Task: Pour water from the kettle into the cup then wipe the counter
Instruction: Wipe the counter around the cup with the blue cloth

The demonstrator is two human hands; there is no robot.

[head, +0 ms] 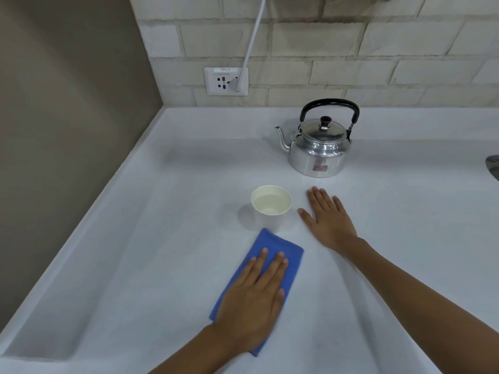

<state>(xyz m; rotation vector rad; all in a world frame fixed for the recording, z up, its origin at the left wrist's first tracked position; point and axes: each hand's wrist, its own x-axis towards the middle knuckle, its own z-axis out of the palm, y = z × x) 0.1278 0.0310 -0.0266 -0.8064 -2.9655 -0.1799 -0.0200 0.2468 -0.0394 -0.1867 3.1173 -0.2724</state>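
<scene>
A shiny metal kettle [320, 147] with a black handle stands upright at the back of the white counter [162, 211], spout pointing left. In front of it sits a white paper cup [270, 205] holding water. A folded blue cloth [272, 252] lies flat just in front of the cup. My left hand [256, 295] presses flat on the cloth, fingers together, covering its near half. My right hand [328, 218] rests palm down on the bare counter right of the cup, fingers spread, holding nothing.
A wall socket [226, 81] with a white plug and cable sits on the tiled back wall. A beige wall closes off the left side. A raised lip runs along the counter's left edge. A metal edge [492, 164] shows at far right.
</scene>
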